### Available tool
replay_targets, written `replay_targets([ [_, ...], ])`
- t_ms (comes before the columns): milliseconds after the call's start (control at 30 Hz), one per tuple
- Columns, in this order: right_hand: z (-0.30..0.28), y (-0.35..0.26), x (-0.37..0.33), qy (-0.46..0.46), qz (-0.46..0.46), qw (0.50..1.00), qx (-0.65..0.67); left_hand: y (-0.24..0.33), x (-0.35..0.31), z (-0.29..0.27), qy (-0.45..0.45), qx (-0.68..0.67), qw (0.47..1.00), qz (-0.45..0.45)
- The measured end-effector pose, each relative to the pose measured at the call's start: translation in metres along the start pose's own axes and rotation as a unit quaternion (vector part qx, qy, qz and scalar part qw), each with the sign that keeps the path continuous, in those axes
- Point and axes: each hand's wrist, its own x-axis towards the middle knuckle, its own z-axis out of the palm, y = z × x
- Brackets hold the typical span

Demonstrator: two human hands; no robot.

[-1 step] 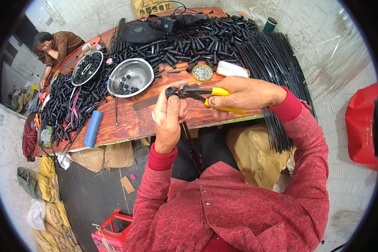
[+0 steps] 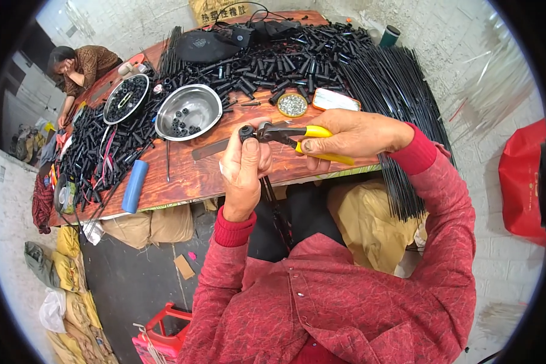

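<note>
My right hand point(image 2: 346, 141) is closed around the yellow handles of a pair of pliers point(image 2: 323, 131). Their dark jaws point left and meet my left hand at its fingertips. Between thumb and fingers, my left hand point(image 2: 244, 167) grips a small black round plastic fitting point(image 2: 247, 132) with a hole in its top. Beside the jaws, a small silvery piece point(image 2: 264, 125) shows at the fingertips. Thin dark rods point(image 2: 277, 212) hang below my left hand; whether they join the fitting is hidden by my fingers.
On the wooden table point(image 2: 188, 167) stand a steel bowl point(image 2: 209, 112) with a few black fittings, a fuller bowl point(image 2: 127, 100), and a dish of small metal bits point(image 2: 292, 105). Black tubes point(image 2: 273, 67) and long black rods point(image 2: 394, 91) are heaped behind. Another person point(image 2: 85, 67) sits far left.
</note>
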Motion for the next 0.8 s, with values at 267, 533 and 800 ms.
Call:
replay_targets([
  [267, -0.010, -0.009, 0.004, -0.056, 0.005, 0.998, 0.035, 0.000, -0.003, -0.001, 0.009, 0.018, 1.000, 0.014],
  [533, -0.007, -0.026, 0.004, -0.003, 0.050, 0.996, -0.071, -0.001, -0.003, -0.002, 0.028, 0.039, 0.998, 0.028],
  [800, 0.036, -0.002, 0.021, 0.264, -0.054, 0.908, -0.320, 0.001, 0.004, 0.001, 0.071, 0.109, 0.990, 0.052],
])
